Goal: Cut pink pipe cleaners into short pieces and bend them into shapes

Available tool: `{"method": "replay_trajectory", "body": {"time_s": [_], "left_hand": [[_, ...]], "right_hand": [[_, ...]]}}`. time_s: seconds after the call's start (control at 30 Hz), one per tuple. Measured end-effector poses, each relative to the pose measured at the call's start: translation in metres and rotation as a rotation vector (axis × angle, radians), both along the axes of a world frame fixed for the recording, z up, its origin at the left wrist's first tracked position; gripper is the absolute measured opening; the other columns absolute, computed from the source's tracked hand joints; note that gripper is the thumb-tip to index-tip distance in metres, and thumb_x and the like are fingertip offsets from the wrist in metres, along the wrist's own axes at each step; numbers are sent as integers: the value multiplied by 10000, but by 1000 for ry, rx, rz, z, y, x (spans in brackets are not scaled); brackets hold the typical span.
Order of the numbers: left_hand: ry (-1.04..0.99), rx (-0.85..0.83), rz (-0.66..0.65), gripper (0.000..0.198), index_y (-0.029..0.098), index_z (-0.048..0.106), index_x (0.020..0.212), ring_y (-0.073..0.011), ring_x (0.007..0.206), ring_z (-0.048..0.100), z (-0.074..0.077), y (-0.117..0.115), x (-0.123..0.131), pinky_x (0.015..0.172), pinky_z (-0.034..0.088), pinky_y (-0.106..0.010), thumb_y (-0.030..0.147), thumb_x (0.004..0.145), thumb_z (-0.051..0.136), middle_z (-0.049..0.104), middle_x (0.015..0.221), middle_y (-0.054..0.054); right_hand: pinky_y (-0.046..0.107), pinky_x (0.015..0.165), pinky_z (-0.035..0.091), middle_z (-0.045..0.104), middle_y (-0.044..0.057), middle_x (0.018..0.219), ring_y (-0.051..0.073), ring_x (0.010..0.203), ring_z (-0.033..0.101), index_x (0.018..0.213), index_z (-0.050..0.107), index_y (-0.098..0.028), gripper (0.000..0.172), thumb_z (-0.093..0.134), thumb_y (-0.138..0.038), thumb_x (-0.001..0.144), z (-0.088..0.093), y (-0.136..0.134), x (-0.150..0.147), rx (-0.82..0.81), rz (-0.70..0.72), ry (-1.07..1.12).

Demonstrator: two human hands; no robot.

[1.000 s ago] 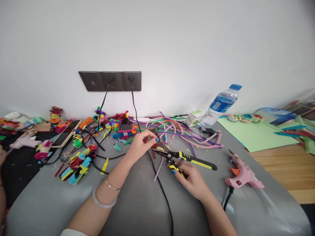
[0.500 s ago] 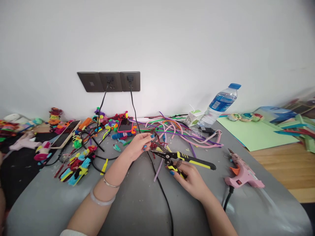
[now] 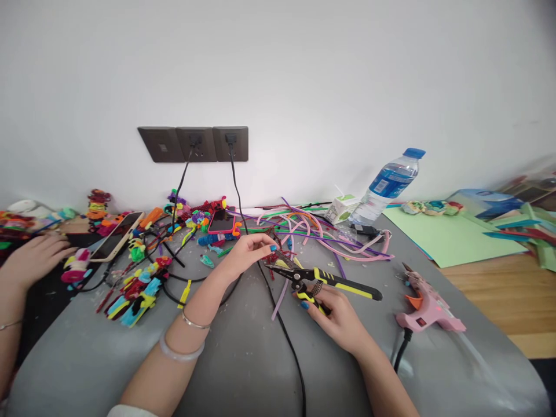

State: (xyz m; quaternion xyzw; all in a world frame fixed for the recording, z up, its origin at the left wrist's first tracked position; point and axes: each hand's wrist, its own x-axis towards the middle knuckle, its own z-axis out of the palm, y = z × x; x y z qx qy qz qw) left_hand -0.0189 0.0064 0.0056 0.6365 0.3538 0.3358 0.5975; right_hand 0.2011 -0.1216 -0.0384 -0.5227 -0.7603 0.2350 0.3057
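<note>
My right hand (image 3: 336, 315) is wrapped around the lower handle of black-and-yellow wire-stripping pliers (image 3: 324, 277). The pliers' handles are spread, with a coil spring showing between them, and the jaws point left. My left hand (image 3: 247, 255) is closed in a pinch beside the upper jaw, thumb and fingers together. What it pinches is too small or hidden to make out. Dark red fuzzy pipe cleaner pieces (image 3: 278, 255) lie just behind the jaws. Pink and purple pipe cleaners (image 3: 321, 234) spread over the table behind the pliers.
A pink glue gun (image 3: 432, 310) rests at right. A water bottle (image 3: 386, 188) and small drink carton (image 3: 343, 207) stand near the wall. Pipe cleaner figures (image 3: 139, 292), a phone (image 3: 117, 237) and black cables (image 3: 282, 330) lie leftward. Another person's hand (image 3: 35, 260) is at far left.
My left thumb and fingers have shifted slightly right and down beside the jaws. Another person's hand has come in at far left, over where a pink glue gun showed. The pliers barely moved.
</note>
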Motion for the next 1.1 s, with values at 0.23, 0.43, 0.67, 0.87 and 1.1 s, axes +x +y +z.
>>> {"method": "replay_trajectory", "body": {"time_s": [0.23, 0.43, 0.67, 0.87, 1.1], "left_hand": [[42, 87, -76, 232, 161, 649, 820, -120, 645, 434, -7, 9, -13, 601, 334, -236, 384, 780, 700, 511, 702, 14], [116, 124, -251, 178, 156, 638, 777, -125, 666, 457, 4, 11, -25, 613, 357, -238, 328, 785, 681, 531, 721, 0], [259, 71, -385, 164, 154, 648, 795, -129, 651, 487, 9, 14, -35, 609, 390, -238, 309, 757, 686, 575, 732, -8], [309, 66, -469, 195, 154, 627, 753, -120, 616, 435, 13, 13, -38, 570, 347, -223, 341, 770, 676, 531, 680, 9], [391, 49, -556, 184, 153, 622, 750, -116, 607, 394, 17, 14, -44, 571, 309, -229, 328, 797, 655, 495, 668, 17]], "right_hand": [[295, 687, 475, 722, 108, 854, 219, 747, 637, 929, 731, -167, 341, 459, -371, 959, 0, 0, 0, -15, 13, -26], [266, 642, 453, 707, 77, 765, 188, 671, 610, 886, 742, -174, 335, 501, -398, 951, 4, -1, 2, -61, 69, -10], [251, 618, 451, 705, 52, 739, 169, 630, 586, 881, 748, -183, 306, 555, -418, 919, 7, -1, 5, -135, 101, 7], [239, 577, 404, 672, 28, 698, 143, 589, 527, 895, 749, -175, 279, 546, -365, 918, 9, 0, 5, -169, 126, -51], [232, 530, 330, 623, 3, 642, 125, 552, 443, 944, 764, -182, 252, 571, -327, 871, 5, -1, 6, -237, 88, -115]]}}
